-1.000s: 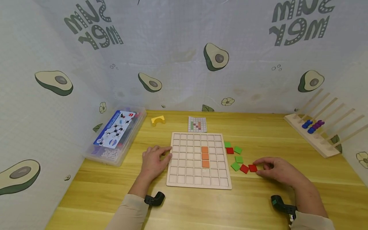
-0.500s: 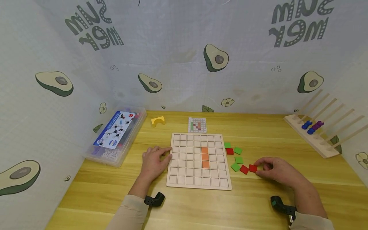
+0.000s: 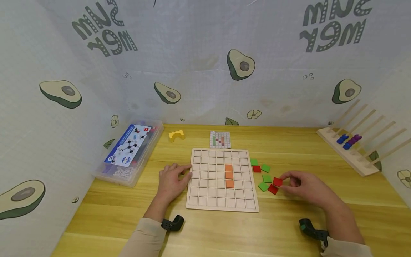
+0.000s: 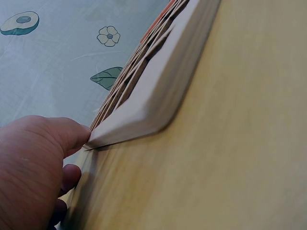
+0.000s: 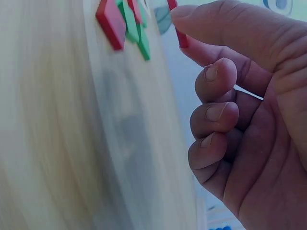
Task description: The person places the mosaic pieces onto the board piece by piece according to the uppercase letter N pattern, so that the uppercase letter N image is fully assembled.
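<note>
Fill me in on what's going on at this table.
A person is working with small colored tiles and a gridded board. Their right hand pinches a red tile off the table, while the left hand touches the board's left edge. Three orange tiles sit in one column of the grid. Four green tiles and two other red ones lie to the board's right. A card with a colored grid pattern lies at its far edge.
</note>
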`<state>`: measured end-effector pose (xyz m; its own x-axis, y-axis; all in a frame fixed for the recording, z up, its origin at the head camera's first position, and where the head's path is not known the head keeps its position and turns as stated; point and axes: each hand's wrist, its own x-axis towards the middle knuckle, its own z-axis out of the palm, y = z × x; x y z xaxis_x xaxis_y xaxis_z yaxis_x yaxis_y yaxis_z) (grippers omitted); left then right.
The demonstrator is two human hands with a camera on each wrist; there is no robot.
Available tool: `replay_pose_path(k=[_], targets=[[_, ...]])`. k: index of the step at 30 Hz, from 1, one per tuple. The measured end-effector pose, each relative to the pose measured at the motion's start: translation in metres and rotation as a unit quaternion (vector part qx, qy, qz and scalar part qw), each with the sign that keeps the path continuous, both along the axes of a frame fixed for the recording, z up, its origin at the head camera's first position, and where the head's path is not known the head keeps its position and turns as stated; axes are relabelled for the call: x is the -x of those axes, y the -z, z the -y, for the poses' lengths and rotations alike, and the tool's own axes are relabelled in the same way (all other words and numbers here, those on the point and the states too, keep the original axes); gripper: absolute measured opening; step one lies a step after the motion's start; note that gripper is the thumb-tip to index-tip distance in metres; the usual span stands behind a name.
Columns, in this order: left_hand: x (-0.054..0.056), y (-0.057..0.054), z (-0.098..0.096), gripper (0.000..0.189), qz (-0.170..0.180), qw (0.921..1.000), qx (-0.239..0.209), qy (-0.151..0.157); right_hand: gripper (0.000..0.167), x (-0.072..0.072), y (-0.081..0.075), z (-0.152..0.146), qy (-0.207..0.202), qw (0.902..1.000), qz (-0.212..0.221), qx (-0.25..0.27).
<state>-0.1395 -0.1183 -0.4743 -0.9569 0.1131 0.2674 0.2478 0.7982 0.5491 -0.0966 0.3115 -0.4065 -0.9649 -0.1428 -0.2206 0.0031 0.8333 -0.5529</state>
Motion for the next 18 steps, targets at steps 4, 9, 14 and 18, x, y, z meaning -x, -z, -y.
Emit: replay_pose_path(k=[4,9,14,18], targets=[[0.000,0.000,0.000,0.030,-0.006,1.0000,-0.001,0.000,0.033,-0.001,-0.005,0.013,-0.007,0.9999,-0.001,0.010],[0.000,0.001,0.001,0.030,-0.004,1.0000,-0.001,0.000,0.028,0.000,-0.006,0.027,-0.026,0.9990,-0.006,0.035],[-0.001,-0.001,0.001,0.030,-0.002,1.0000,-0.001,0.002,0.022,0.002,-0.004,0.040,-0.042,0.9979,-0.010,0.049],[-0.001,-0.002,0.000,0.030,-0.005,1.0000,-0.002,0.002,0.021,0.002,-0.003,0.049,-0.051,0.9974,-0.003,0.051]])
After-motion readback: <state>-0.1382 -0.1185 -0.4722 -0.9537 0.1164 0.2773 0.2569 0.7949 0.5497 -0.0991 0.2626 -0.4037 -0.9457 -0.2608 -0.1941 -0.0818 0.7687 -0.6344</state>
